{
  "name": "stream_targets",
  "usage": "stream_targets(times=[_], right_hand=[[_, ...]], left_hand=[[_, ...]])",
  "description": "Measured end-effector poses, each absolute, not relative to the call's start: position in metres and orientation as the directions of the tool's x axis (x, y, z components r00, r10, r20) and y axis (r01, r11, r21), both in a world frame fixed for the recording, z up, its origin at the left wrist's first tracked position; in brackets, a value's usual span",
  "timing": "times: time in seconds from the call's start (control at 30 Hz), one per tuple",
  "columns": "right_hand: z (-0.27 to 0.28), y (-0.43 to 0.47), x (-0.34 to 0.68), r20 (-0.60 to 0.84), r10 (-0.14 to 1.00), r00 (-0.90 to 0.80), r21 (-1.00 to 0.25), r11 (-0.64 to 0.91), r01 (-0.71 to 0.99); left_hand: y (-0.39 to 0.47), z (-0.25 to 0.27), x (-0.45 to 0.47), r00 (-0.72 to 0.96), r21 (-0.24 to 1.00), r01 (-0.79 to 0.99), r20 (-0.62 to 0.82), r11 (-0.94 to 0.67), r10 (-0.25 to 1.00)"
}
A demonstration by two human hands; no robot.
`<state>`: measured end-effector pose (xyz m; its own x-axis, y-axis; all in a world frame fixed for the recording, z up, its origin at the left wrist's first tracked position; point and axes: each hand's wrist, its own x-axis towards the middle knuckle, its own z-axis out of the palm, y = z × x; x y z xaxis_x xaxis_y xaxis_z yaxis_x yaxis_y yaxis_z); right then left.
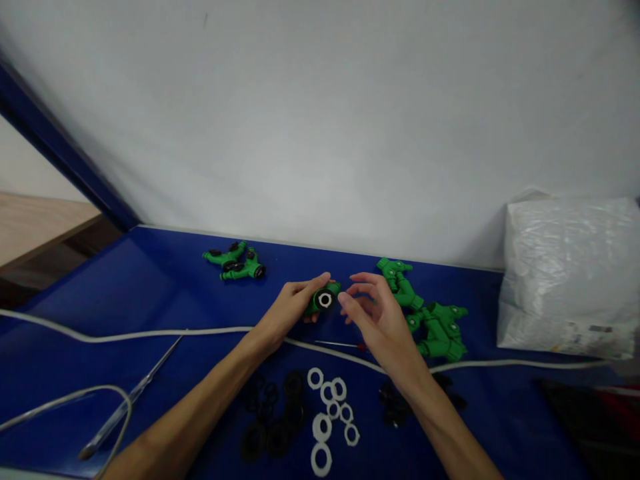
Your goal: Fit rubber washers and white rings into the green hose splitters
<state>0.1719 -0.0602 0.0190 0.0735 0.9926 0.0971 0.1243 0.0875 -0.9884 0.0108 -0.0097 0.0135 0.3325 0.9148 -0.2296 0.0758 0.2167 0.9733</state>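
Observation:
My left hand (296, 297) is closed around a green Y-shaped hose connector (313, 305). The connector's end points towards me, showing a black collar with a white ring (325, 300) in it. Just right of it hovers my right hand (379, 312), its fingers curved and apart, with nothing visible between them. Below the hands lie several loose white plastic rings (322, 427), some round and some notched. Left of these are several black rings (277, 437), dim against the blue surface. A thin screwdriver (340, 344) with a red handle lies partly behind my right hand.
More green connectors (440, 330) are piled right of my right hand; two with black parts (243, 268) lie at back left. A white cable (165, 333) crosses the blue table (165, 280). Small black parts (393, 403), a pointed tool (135, 393) and a plastic-wrapped package (570, 273) are also there.

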Motion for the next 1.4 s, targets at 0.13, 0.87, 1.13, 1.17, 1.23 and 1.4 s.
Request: stream_targets(times=[0.13,0.87,1.13,1.17,1.23,1.4], right_hand=[[0.021,-0.06,0.166,-0.089,0.989,-0.115,-0.986,-0.104,-0.127],[0.019,-0.059,0.165,-0.17,0.984,0.048,-0.97,-0.159,-0.181],[0.018,-0.059,0.164,-0.106,0.993,0.042,-0.99,-0.102,-0.095],[0.017,-0.058,0.164,-0.093,0.995,0.039,-0.992,-0.089,-0.093],[0.014,-0.058,0.164,-0.069,0.997,0.037,-0.993,-0.066,-0.094],[0.011,-0.057,0.164,-0.046,0.999,0.026,-0.995,-0.043,-0.091]], left_hand=[[-0.011,0.011,0.013,0.332,0.985,0.032,-0.173,0.172,0.927],[-0.011,0.002,0.005,0.423,0.902,0.302,0.164,-0.309,0.891],[-0.013,0.003,0.008,0.416,0.886,0.316,0.191,-0.338,0.889],[-0.013,0.003,0.008,0.414,0.888,0.312,0.192,-0.338,0.89],[-0.013,0.002,0.009,0.413,0.89,0.308,0.193,-0.336,0.89],[-0.012,0.001,0.01,0.408,0.895,0.305,0.185,-0.324,0.894]])
